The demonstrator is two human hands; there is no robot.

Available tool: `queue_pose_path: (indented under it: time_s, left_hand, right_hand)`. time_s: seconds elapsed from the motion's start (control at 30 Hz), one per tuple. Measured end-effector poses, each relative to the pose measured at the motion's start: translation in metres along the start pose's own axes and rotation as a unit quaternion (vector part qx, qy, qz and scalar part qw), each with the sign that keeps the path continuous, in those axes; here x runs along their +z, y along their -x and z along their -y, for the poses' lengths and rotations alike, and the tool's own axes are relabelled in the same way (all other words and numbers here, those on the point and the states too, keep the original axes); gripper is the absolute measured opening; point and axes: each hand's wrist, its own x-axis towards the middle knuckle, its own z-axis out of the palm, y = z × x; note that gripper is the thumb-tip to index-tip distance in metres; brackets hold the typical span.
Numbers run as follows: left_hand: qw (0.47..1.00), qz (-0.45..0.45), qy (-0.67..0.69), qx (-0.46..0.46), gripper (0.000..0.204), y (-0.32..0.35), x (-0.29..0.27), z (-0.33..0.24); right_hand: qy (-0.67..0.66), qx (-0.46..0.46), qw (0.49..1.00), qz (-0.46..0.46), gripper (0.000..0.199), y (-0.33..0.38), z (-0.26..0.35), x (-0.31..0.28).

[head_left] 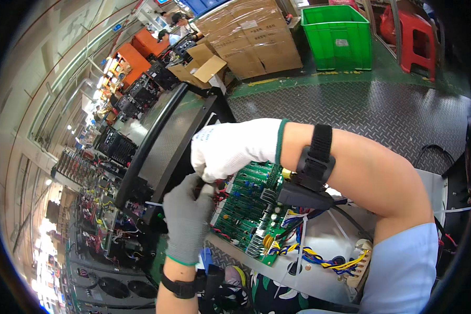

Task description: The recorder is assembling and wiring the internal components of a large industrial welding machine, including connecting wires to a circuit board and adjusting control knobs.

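Note:
My left hand [186,222], in a grey glove, is closed with thumb and fingers pinched together at the edge of a green circuit board [246,214]. Against its fingertips presses my right hand [235,144], in a white glove with a green cuff. Its fingers are curled, and what either hand pinches is hidden between them. Red wires run along the board's near left edge. The board, with capacitors and heat sinks, is on a pale metal plate [277,272]. Yellow, blue and black twisted wires [314,256] lead from it to a cream terminal block [358,267].
A black metal frame [162,152] stands just left of my hands. White cable ties [299,246] stick up from the wiring. Farther off are cardboard boxes [251,39], a green crate [336,42] and a red stool [418,44]. Several people are at the back.

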Motion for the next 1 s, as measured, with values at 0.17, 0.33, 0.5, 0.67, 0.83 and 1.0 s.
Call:
queue_pose_path:
  time_s: [0.17,0.33,0.5,0.67,0.83,1.0]
  left_hand:
    - [0.964,-0.013,-0.253,0.076,0.022,-0.009,0.002,0.003]
    - [0.909,-0.005,-0.398,0.125,0.024,-0.007,0.004,0.005]
    - [0.890,0.025,-0.431,0.146,0.028,-0.008,0.003,0.010]
    - [0.858,0.040,-0.492,0.140,0.025,-0.012,0.016,0.007]
    - [0.918,0.019,-0.283,0.275,0.015,0.044,-0.073,-0.007]
    - [0.967,-0.118,-0.225,0.036,0.016,0.127,-0.215,0.123]
  right_hand:
    - [-0.001,-0.056,0.996,-0.068,0.018,0.000,0.010,-0.023]
    - [-0.063,-0.026,0.995,-0.071,0.016,0.003,0.008,-0.022]
    - [-0.290,0.065,0.954,-0.045,0.017,0.007,0.006,-0.003]
    - [-0.239,0.074,0.968,-0.018,0.016,0.007,0.013,-0.002]
    - [-0.362,0.001,0.920,-0.148,0.030,0.022,0.000,-0.045]
    - [-0.033,0.243,0.962,-0.121,0.030,0.028,0.006,-0.048]
